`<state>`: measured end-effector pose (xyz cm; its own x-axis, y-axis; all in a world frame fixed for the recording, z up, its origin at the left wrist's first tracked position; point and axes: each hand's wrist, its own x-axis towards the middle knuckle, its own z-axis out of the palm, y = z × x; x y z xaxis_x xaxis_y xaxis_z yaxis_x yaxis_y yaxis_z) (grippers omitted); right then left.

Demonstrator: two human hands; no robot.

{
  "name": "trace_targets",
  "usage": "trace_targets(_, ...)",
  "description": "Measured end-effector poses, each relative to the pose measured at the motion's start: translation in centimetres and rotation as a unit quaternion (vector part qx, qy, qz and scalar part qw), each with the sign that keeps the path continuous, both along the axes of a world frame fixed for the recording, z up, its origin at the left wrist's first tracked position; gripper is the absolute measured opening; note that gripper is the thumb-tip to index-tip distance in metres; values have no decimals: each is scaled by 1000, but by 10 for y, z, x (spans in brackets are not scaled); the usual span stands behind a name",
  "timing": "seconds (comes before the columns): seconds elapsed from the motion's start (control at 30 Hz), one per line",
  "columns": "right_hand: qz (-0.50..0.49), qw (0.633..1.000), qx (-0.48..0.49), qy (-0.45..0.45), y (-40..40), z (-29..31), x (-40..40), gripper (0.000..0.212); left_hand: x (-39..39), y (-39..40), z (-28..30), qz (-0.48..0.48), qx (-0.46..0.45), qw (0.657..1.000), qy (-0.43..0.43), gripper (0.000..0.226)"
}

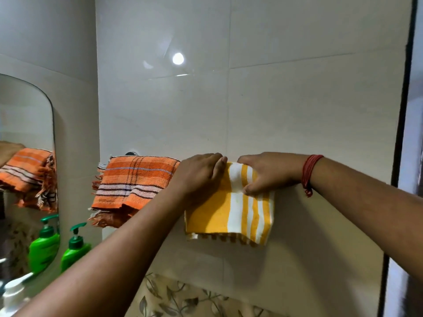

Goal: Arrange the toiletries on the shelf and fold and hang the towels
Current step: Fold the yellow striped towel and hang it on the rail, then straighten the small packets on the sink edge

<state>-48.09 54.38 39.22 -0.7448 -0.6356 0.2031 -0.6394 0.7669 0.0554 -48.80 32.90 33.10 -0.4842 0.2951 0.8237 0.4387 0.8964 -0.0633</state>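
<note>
A folded yellow and white striped towel [231, 211] hangs on the tiled wall, draped over a rail that is hidden beneath it. My left hand [201, 172] lies flat on the towel's top left corner. My right hand [267, 172] pinches the towel's top right part between thumb and fingers; a red thread band circles that wrist. Left of them, a folded orange striped towel [132, 184] with fringed ends hangs on the same rail, whose chrome mount [131, 153] peeks out above it. A green pump bottle [74, 248] stands low at the left.
A rounded mirror [25, 133] on the left wall reflects the orange towel and the green bottle. A white pump bottle [13, 296] sits at the bottom left corner. A dark door frame [398, 156] runs down the right side. Leaf-patterned tiles [183, 298] run below.
</note>
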Motion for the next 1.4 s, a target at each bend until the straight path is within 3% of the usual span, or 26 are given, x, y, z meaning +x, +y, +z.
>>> trace_targets(0.17, -20, 999, 8, 26, 31, -10, 9, 73, 8, -1, -1, 30, -25, 999, -16, 61)
trace_targets(0.27, -13, 998, -52, 40, 40, -21, 21, 91, 23, -8, -13, 68, -55, 995, -40, 76)
trace_targets(0.37, -23, 978, -93, 184, 34, -45, 41, 83, 41, -14, -43, 105, -100, 988, -52, 89)
trace_targets(0.43, -27, 945, -77, 317, 18, -69, 58, 68, 54, -14, -62, 116, -117, 986, -33, 90)
trace_targets(0.5, 6, 919, -97, 383, -3, -96, 75, 54, 68, -16, -82, 122, -125, 985, -14, 82)
trace_targets(0.73, 182, 903, -264, 285, -88, -198, 93, 50, 125, -43, -165, 97, 42, 994, 7, 63)
trace_targets(0.9, 219, 932, -243, 155, -152, -286, 81, 54, 175, -91, -249, 237, 98, 963, -80, 65)
trace_targets(1.2, 243, 963, -98, -70, -240, -439, 100, 71, 275, -121, -392, 466, 147, 840, -237, 64)
trace_targets(1.4, 278, 941, 38, -192, -241, -519, 125, 85, 325, -86, -477, 595, 192, 662, -414, 73)
